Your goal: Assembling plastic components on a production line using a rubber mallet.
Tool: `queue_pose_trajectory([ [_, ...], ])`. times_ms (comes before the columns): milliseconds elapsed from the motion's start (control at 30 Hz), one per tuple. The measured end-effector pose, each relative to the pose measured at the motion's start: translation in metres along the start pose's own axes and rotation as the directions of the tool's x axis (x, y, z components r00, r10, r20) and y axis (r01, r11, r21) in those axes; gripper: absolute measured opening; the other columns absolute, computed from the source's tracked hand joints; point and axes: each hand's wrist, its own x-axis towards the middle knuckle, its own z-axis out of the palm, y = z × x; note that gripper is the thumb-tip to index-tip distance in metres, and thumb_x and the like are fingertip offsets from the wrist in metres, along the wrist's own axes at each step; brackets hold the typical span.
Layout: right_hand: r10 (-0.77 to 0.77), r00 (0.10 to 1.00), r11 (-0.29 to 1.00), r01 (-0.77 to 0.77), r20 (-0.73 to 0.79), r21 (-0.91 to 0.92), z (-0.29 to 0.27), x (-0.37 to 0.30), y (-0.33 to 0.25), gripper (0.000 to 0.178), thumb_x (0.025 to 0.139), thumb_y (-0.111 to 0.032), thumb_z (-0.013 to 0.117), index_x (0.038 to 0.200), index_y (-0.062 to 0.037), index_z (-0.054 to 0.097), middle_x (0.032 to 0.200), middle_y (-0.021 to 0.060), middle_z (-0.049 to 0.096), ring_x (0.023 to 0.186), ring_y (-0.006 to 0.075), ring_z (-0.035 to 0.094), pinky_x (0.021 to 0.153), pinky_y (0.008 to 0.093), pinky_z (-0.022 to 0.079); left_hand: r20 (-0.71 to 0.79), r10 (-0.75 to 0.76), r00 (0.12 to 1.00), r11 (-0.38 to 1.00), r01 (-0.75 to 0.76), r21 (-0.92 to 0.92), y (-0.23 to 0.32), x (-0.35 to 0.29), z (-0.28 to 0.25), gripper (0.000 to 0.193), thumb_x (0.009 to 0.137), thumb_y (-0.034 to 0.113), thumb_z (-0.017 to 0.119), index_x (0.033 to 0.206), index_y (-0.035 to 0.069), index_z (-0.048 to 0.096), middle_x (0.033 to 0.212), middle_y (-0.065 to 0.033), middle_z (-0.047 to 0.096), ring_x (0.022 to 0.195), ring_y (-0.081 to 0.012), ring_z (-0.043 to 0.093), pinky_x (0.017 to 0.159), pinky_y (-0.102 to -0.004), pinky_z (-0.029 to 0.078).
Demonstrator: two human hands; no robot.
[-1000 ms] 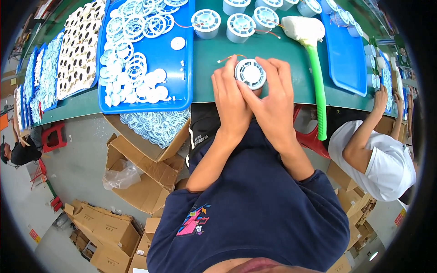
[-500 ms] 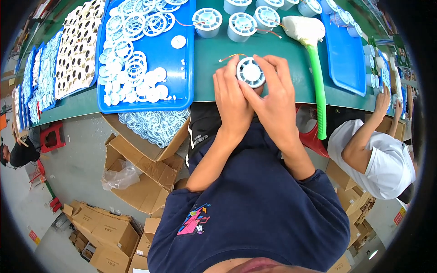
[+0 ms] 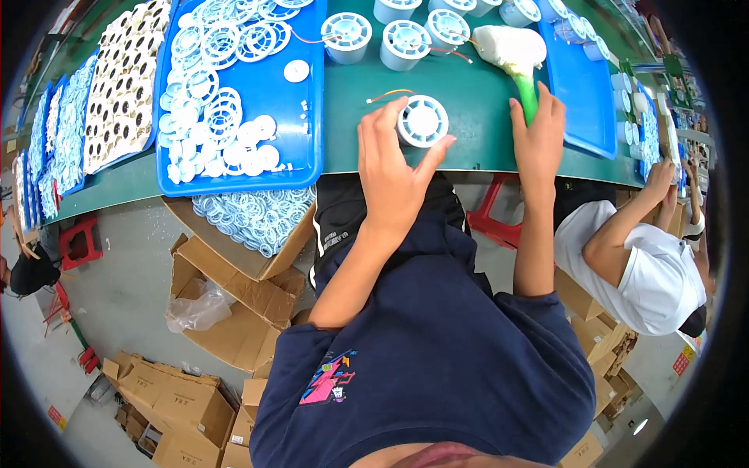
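My left hand [image 3: 392,171] is curled round a small pale-blue cup-shaped housing [image 3: 424,122] at the table's front edge, thumb on the near side and fingers on the left. Its slotted round top, with a white disc in the middle, faces up. A thin wire [image 3: 388,94] sticks out behind it to the left. To the right, my right hand [image 3: 538,140] is closed round the green handle of a mallet [image 3: 528,97], thumb and fingers on either side of it. The mallet's head, wrapped in white, lies farther back on the table. My palm and forearm hide the handle's lower end.
At left a blue tray [image 3: 318,148] holds pale-blue rings and white discs. Several similar housings [image 3: 405,44] stand at the back. Another blue tray [image 3: 581,117] lies to the right. Below the table is an open carton of rings [image 3: 257,222]. A co-worker [image 3: 636,265] sits at right.
My right hand has let go of the housing and moved right onto the mallet's handle. My left hand stays on the housing. The view has shifted slightly.
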Motion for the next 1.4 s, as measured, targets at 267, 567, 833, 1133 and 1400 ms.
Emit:
queue_pose_trajectory([
  [267,0.245,0.854,0.541,-0.513,0.458,0.667,-0.058,-0.014,0.000,0.037,0.112,-0.033,0.050,0.133,-0.0031,0.057,0.081,0.0050,0.056,0.065,0.0090,0.051,0.058,0.0263,0.043,0.056,-0.040,0.998,0.999,0.040,0.007,-0.002,0.005,-0.007,0.068,0.077,0.017,0.092,0.131,0.001,0.054,0.121,-0.0167,0.059,0.110,-0.0313,0.061,0.092,-0.0407,0.052],
  [567,0.052,0.841,0.549,-0.474,0.538,0.688,-0.091,-0.029,-0.016,0.037,0.113,-0.028,0.048,0.137,-0.0028,0.060,0.067,-0.0036,0.047,0.058,0.0048,0.039,0.051,0.0232,0.033,0.241,-0.016,0.970,0.983,0.059,-0.171,-0.015,0.011,-0.022,0.073,0.081,0.012,0.084,0.144,0.002,0.048,0.134,-0.0202,0.056,0.123,-0.0387,0.055,0.105,-0.0473,0.046],
  [833,-0.069,0.832,0.749,-0.321,0.551,0.579,-0.098,-0.026,-0.020,0.035,0.110,-0.025,0.055,0.129,0.0034,0.060,0.067,0.0004,0.047,0.060,0.0088,0.042,0.056,0.0281,0.038,0.226,0.027,0.974,0.987,0.010,-0.163,-0.016,0.014,-0.021,0.076,0.090,0.013,0.071,0.156,-0.001,0.034,0.134,-0.0192,0.058,0.121,-0.0364,0.056,0.108,-0.0462,0.042],
  [1133,-0.116,0.798,0.828,-0.251,0.592,0.501,-0.101,-0.004,-0.027,0.033,0.110,-0.023,0.054,0.132,0.0009,0.058,0.069,0.0002,0.048,0.064,0.0087,0.044,0.058,0.0267,0.038,0.204,0.051,0.978,0.998,-0.041,-0.049,-0.012,0.015,-0.018,0.083,0.090,0.018,0.076,0.158,-0.001,0.033,0.134,-0.0200,0.059,0.120,-0.0361,0.055,0.107,-0.0461,0.041],
  [1400,-0.081,0.796,0.761,-0.340,0.600,0.553,-0.098,0.003,-0.021,0.031,0.110,-0.024,0.054,0.128,0.0004,0.062,0.069,0.0002,0.048,0.062,0.0089,0.042,0.057,0.0266,0.037,0.284,0.044,0.958,0.988,0.001,-0.157,-0.015,0.013,-0.020,0.093,0.086,0.020,0.081,0.159,-0.003,0.028,0.133,-0.0194,0.058,0.120,-0.0364,0.055,0.106,-0.0467,0.041],
])
